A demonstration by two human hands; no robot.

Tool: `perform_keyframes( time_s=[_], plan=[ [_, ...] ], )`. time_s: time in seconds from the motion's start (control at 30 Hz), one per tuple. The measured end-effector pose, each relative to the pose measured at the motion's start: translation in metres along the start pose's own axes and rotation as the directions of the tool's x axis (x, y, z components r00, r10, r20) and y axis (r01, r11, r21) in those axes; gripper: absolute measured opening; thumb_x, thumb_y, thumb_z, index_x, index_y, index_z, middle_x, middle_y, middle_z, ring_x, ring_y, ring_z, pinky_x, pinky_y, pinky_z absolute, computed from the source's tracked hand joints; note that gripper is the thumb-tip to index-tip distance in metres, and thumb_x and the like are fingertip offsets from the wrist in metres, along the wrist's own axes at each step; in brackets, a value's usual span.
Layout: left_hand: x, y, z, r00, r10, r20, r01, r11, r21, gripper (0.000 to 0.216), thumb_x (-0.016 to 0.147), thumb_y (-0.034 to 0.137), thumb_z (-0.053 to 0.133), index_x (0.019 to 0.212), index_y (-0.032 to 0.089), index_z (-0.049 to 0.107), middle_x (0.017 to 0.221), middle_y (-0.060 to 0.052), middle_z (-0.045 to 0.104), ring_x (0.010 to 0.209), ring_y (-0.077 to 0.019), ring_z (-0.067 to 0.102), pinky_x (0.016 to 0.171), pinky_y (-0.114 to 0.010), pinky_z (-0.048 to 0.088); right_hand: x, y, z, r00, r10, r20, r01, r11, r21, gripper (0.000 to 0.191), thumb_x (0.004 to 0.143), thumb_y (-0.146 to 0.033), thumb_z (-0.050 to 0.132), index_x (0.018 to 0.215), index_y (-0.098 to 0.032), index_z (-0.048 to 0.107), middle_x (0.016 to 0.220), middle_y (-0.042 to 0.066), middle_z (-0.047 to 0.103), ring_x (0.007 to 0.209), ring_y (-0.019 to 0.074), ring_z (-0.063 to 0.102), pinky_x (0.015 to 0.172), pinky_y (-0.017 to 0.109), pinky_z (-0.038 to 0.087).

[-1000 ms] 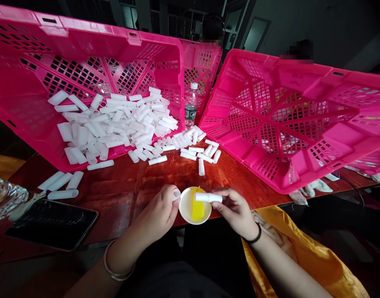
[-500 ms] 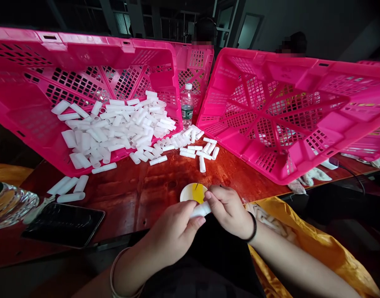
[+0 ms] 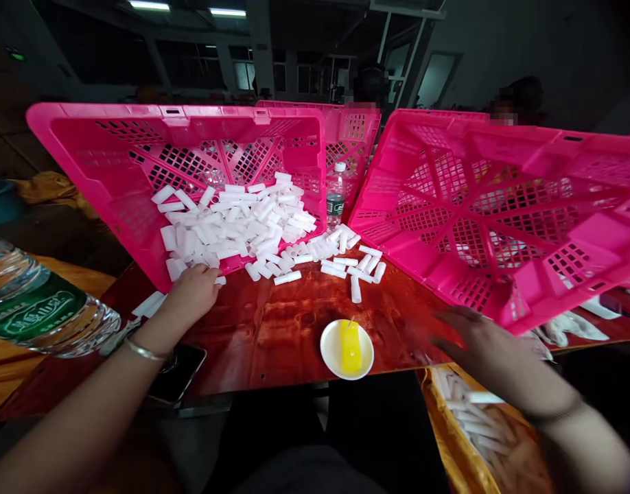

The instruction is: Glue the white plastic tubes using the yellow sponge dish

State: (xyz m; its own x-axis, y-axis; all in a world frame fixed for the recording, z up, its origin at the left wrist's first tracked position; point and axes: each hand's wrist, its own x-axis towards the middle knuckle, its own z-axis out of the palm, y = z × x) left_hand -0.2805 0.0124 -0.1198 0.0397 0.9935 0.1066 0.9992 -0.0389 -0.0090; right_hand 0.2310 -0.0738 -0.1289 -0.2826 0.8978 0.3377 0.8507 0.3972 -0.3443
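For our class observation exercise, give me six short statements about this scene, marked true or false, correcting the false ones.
1. White tubes are heaped in the left pink basket. True.
2. The left hand is over the white bowl. False: it is at the front of the left pink basket, by the tubes.
3. A yellow block lies in the white bowl. True.
4. The right hand grips the white bowl. False: it is apart from it, to its right.
5. A small bottle stands upright between the left and right pink baskets. True.
6. The phone lies in a basket. False: it is on the table.
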Motion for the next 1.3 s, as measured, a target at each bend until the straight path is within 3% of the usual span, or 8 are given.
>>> perform_keyframes(
  time_s=[0.13, 0.23, 0.37, 0.5, 0.67, 0.9, 1.13, 1.3],
  plan=[
    [0.025, -0.009, 0.014, 0.997, 0.042, 0.058, -0.041, 0.999, -0.018, 0.023, 0.072, 0.022, 0.053, 0.088, 0.013, 0.067, 0.091, -0.011, 0.058, 0.092, -0.0303, 0.06, 0.087, -0.038, 0.045, 0.091, -0.029, 0.067, 0.961, -0.212, 0.179, 0.225, 0.973, -0.057, 0.035, 0.085, -0.006, 0.047, 0.112, -0.017, 0.065, 0.106, 0.013, 0.064, 0.092, 0.0236, 0.063, 0.085, 0.037, 0.049],
    [0.019, -0.01, 0.006, 0.997, 0.047, 0.059, -0.044, 0.998, -0.037, 0.033, 0.074, 0.023, 0.051, 0.102, 0.013, 0.065, 0.1, -0.011, 0.058, 0.097, -0.0276, 0.059, 0.09, -0.035, 0.044, 0.123, -0.038, 0.09, 0.929, -0.296, 0.222, 0.307, 0.952, -0.014, 0.029, 0.08, -0.007, 0.054, 0.1, -0.021, 0.07, 0.091, 0.008, 0.067, 0.087, 0.0226, 0.064, 0.082, 0.035, 0.05],
    [-0.001, -0.04, -0.02, 0.995, -0.004, 0.099, 0.007, 1.0, -0.028, 0.036, 0.073, 0.016, 0.045, 0.103, 0.013, 0.064, 0.104, -0.012, 0.06, 0.105, -0.0285, 0.056, 0.093, -0.037, 0.042, 0.102, -0.033, 0.079, 0.949, -0.282, 0.137, 0.276, 0.959, 0.066, 0.015, 0.083, -0.02, 0.057, 0.094, -0.02, 0.066, 0.086, 0.008, 0.067, 0.076, 0.0224, 0.063, 0.073, 0.035, 0.051],
    [-0.025, -0.071, -0.028, 0.95, 0.014, 0.313, 0.008, 0.997, -0.07, 0.017, 0.064, 0.019, 0.053, 0.073, 0.018, 0.067, 0.079, -0.006, 0.064, 0.08, -0.0249, 0.061, 0.074, -0.032, 0.047, 0.06, -0.027, 0.051, 0.995, 0.052, -0.091, -0.008, 0.904, 0.428, 0.019, 0.085, -0.036, 0.057, 0.096, -0.02, 0.056, 0.08, 0.005, 0.064, 0.068, 0.0192, 0.061, 0.06, 0.03, 0.051],
    [-0.033, -0.071, -0.009, 0.92, 0.065, 0.386, -0.019, 0.993, -0.12, 0.012, 0.057, 0.021, 0.056, 0.067, 0.02, 0.063, 0.076, -0.005, 0.063, 0.077, -0.0259, 0.061, 0.071, -0.033, 0.047, 0.02, -0.038, 0.034, 0.977, 0.209, -0.028, -0.147, 0.768, 0.623, 0.022, 0.09, -0.042, 0.054, 0.094, -0.021, 0.058, 0.068, 0.002, 0.061, 0.058, 0.0151, 0.059, 0.052, 0.024, 0.051],
    [-0.048, 0.007, -0.004, 0.968, 0.208, 0.143, -0.118, 0.875, -0.47, 0.029, 0.083, 0.045, 0.052, 0.097, 0.02, 0.059, 0.091, -0.004, 0.068, 0.082, -0.0227, 0.064, 0.073, -0.03, 0.049, 0.002, -0.058, 0.059, 0.997, -0.059, 0.039, 0.031, 0.855, 0.518, 0.028, 0.095, -0.026, 0.048, 0.12, -0.023, 0.06, 0.111, 0.009, 0.069, 0.1, 0.021, 0.066, 0.086, 0.034, 0.056],
    [-0.074, 0.098, 0.025, 0.959, 0.283, 0.033, -0.171, 0.666, -0.726, 0.04, 0.083, 0.046, 0.06, 0.118, 0.027, 0.062, 0.111, -0.004, 0.069, 0.101, -0.0222, 0.065, 0.089, -0.032, 0.052, 0.004, -0.061, 0.08, 0.959, -0.279, -0.053, 0.277, 0.878, 0.391, 0.026, 0.091, -0.01, 0.048, 0.109, -0.022, 0.062, 0.107, 0.011, 0.063, 0.098, 0.0198, 0.064, 0.08, 0.033, 0.056],
    [-0.078, 0.123, 0.037, 0.947, 0.29, -0.138, -0.302, 0.656, -0.692, 0.026, 0.085, 0.035, 0.059, 0.108, 0.022, 0.063, 0.096, -0.005, 0.068, 0.093, -0.0213, 0.064, 0.088, -0.035, 0.052, 0.002, -0.062, 0.079, 0.988, -0.137, 0.074, 0.067, 0.803, 0.593, 0.026, 0.092, -0.019, 0.052, 0.117, -0.022, 0.054, 0.105, 0.009, 0.063, 0.094, 0.0194, 0.065, 0.079, 0.032, 0.057]
  ],
)
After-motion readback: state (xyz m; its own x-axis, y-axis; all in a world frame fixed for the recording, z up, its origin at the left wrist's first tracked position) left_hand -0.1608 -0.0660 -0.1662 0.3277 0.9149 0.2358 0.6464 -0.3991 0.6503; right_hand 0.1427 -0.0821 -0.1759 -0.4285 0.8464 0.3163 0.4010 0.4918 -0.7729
